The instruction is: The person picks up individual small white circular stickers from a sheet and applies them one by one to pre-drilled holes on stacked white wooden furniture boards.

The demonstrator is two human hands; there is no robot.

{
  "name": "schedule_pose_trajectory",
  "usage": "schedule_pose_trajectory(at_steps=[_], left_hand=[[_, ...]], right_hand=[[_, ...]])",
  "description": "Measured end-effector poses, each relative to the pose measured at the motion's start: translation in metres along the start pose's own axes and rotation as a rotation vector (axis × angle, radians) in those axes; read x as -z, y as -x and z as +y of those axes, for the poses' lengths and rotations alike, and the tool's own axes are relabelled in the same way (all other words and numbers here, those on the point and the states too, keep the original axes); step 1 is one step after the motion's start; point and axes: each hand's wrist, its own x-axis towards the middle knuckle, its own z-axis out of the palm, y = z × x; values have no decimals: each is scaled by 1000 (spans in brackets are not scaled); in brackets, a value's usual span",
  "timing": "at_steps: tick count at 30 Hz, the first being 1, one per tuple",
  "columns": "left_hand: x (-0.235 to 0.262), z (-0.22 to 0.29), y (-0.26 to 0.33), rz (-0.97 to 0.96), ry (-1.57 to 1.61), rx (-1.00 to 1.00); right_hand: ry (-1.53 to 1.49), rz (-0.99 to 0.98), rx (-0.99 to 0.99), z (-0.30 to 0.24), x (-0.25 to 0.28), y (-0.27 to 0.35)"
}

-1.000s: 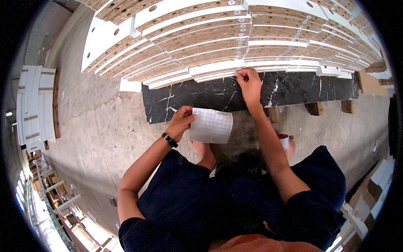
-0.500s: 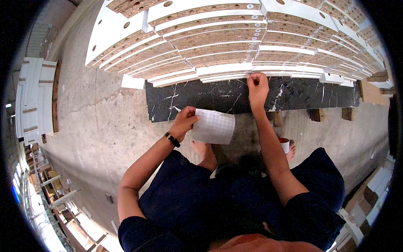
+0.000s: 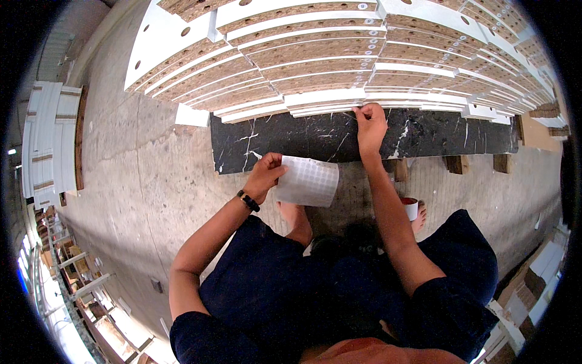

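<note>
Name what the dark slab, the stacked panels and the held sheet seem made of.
Dark slab: polished black marble or a look-alike, white veins. Stacked panels: likely particleboard, white-faced, speckled brown edges. Sheet in left hand: probably paper or film, gridded with small dots.

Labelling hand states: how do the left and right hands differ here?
The left hand is drawn back near the body and grips a white dotted sheet; the right hand is stretched forward, fingertips pinched at the edge of the stacked white boards above the black marble slab. Only the left wears a dark wristband. Both are bare.
</note>
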Motion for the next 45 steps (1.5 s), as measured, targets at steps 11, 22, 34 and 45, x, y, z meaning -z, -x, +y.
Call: schedule_pose_trajectory(at_steps=[11,22,34,45], left_hand=[[0,2,-1,-14,-25,12],[-4,0,-1,-11,-42,41],[-35,12,15,-266,-90,8],[-57,25,26,-277,-391,-101]], right_hand=[[22,-127,92,-13,2,10],[127,-83,114,-5,1,5],[13,-187,281,-18,25,-7],[-475,-1053,51,-105,33,31]])
